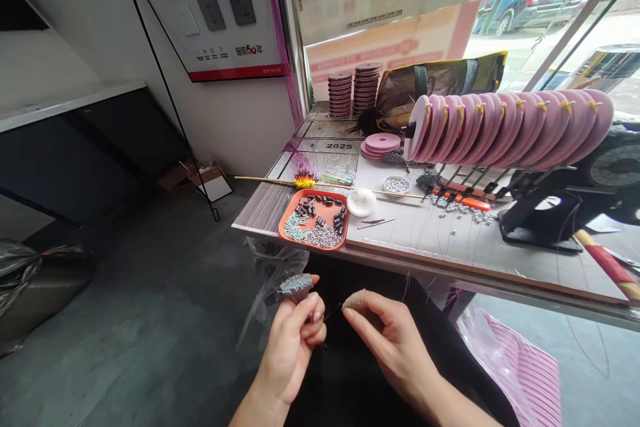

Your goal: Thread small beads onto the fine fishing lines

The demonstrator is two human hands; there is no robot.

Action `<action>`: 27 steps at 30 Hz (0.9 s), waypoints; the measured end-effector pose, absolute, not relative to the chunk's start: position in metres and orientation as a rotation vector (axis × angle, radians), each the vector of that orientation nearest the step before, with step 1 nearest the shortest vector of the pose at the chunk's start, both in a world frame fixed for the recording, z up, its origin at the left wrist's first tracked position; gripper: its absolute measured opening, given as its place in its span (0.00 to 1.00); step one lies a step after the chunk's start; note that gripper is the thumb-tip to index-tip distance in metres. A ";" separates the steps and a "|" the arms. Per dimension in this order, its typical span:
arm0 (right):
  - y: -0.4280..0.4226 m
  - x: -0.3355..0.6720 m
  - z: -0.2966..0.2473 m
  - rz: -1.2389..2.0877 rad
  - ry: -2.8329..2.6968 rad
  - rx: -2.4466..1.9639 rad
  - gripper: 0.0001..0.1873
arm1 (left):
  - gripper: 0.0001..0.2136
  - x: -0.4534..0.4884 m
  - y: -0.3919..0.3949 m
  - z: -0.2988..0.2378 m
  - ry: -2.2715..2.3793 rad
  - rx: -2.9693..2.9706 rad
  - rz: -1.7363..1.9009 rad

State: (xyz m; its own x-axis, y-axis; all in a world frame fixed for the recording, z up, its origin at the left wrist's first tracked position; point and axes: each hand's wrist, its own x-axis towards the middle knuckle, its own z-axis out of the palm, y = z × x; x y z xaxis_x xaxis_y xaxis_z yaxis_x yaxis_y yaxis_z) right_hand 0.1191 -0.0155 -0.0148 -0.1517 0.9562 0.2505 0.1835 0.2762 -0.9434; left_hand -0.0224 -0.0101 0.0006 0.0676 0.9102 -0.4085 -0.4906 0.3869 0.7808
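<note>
My left hand (300, 327) is closed around a tight bundle of thin pieces (296, 285), whose pale blue-grey tips fan out above the fingers. What the bundle is made of is too small to tell. Beside it, just to the right, my right hand (387, 330) has thumb and index finger pressed together in a pinch. A beige covering (355, 300) shows at the index fingertip. Anything held in that pinch is too fine to make out. Both hands are in front of the table edge, over my dark-clothed lap.
An orange tray (283, 221) of small black, green and silver parts stands at the table's edge. Close by are a white round pad (361, 202), tweezers (375, 223) and a bowl of beads (397, 185). Pink discs (505, 127) line a black machine (543, 213) at right.
</note>
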 end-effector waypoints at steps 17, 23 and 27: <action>-0.016 0.122 -0.015 0.275 -1.794 -1.110 0.11 | 0.16 -0.015 -0.016 -0.007 1.084 0.469 1.056; -0.017 0.123 -0.014 0.266 -1.810 -1.106 0.10 | 0.13 -0.014 -0.017 -0.008 1.117 0.539 1.110; -0.017 0.122 -0.014 0.241 -1.827 -1.115 0.11 | 0.15 -0.013 -0.017 -0.006 1.137 0.554 1.127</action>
State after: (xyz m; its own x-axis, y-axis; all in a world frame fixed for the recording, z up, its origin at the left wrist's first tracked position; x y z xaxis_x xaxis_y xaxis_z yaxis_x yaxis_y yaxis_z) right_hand 0.1225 -0.0168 -0.0141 -0.1351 0.7744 0.6181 0.5874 0.5650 -0.5794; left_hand -0.0128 -0.0174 -0.0063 -0.0034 0.9068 -0.4216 -0.4135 0.3826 0.8262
